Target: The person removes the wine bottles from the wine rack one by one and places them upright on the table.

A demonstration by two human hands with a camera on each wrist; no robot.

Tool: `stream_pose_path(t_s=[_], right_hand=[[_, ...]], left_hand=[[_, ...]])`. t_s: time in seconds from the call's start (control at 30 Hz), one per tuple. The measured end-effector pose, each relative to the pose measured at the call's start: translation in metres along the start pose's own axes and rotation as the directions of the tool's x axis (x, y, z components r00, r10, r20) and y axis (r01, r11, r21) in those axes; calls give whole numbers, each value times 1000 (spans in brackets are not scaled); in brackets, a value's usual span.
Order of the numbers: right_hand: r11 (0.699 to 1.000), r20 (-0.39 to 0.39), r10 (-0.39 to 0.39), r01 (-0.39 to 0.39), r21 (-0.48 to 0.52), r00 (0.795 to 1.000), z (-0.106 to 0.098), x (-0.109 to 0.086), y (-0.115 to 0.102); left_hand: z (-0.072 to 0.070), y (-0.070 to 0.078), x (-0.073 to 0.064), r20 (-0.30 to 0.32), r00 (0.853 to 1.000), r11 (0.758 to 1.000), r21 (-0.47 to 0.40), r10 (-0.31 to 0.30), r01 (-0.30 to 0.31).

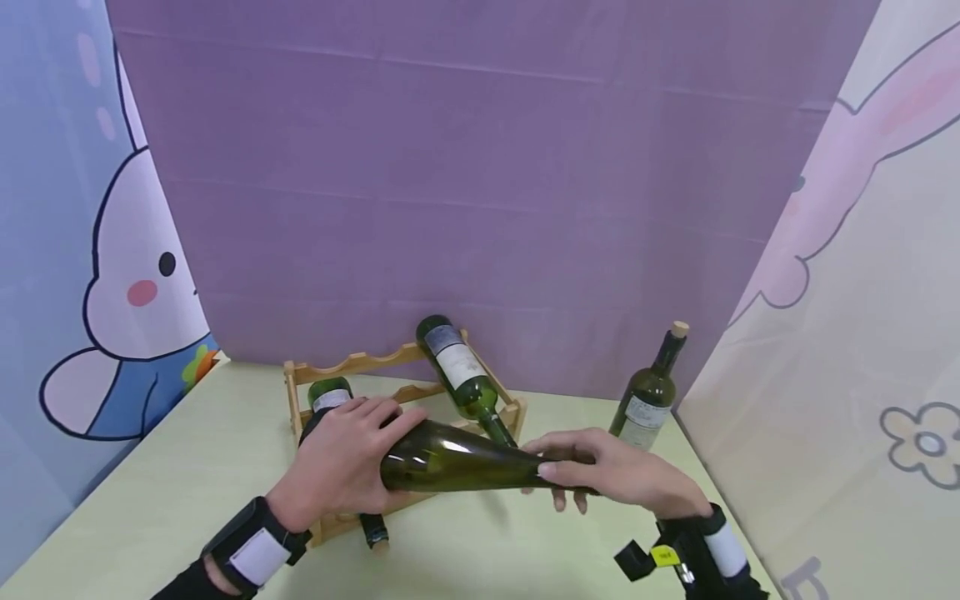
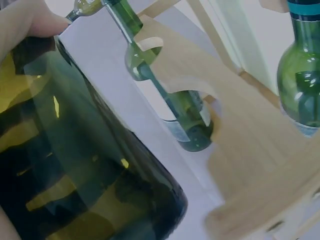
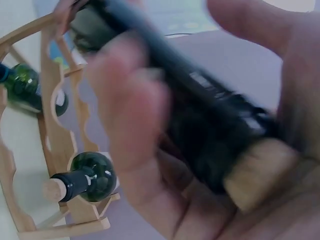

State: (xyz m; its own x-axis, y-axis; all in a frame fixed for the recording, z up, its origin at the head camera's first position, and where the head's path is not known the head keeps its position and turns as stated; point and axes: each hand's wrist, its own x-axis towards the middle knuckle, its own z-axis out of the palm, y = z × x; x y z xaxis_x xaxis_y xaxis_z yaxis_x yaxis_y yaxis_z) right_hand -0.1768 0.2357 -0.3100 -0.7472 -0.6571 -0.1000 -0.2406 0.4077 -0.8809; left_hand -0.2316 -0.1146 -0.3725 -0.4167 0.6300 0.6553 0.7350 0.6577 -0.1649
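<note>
A dark green wine bottle [image 1: 457, 460] lies level in the air, base to the left and neck to the right. My left hand [image 1: 356, 458] grips it round the base end. Around its neck curl the fingers and thumb of my right hand [image 1: 611, 471]; a cork [image 3: 260, 172] tips that neck in the right wrist view. Below and behind is a wooden wine rack [image 1: 360, 362]. One labelled green bottle [image 1: 457, 367] slants across the rack's right part, neck toward me. Another bottle [image 1: 330, 392] sits in its left part, partly hidden by my left hand.
A corked green bottle [image 1: 648, 404] stands upright on the pale table [image 1: 202, 467] at the right, behind my right hand. A purple cloth backdrop [image 1: 465, 183] closes off the back. Printed walls flank both sides, the right one [image 1: 847, 392] close to my right arm.
</note>
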Motion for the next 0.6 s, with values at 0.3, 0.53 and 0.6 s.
stream_pose_path(t_s=[0.3, 0.53, 0.6], right_hand=[[938, -96, -325, 334, 96, 941, -8, -5, 1], [822, -160, -495, 520, 233, 854, -11, 1, 6], [793, -175, -530, 558, 245, 830, -12, 2, 7]], left_hand=[[0, -4, -6, -5, 993, 993, -10, -116, 116], [-4, 0, -4, -22, 985, 984, -60, -169, 167], [-6, 1, -3, -30, 983, 981, -76, -179, 177]])
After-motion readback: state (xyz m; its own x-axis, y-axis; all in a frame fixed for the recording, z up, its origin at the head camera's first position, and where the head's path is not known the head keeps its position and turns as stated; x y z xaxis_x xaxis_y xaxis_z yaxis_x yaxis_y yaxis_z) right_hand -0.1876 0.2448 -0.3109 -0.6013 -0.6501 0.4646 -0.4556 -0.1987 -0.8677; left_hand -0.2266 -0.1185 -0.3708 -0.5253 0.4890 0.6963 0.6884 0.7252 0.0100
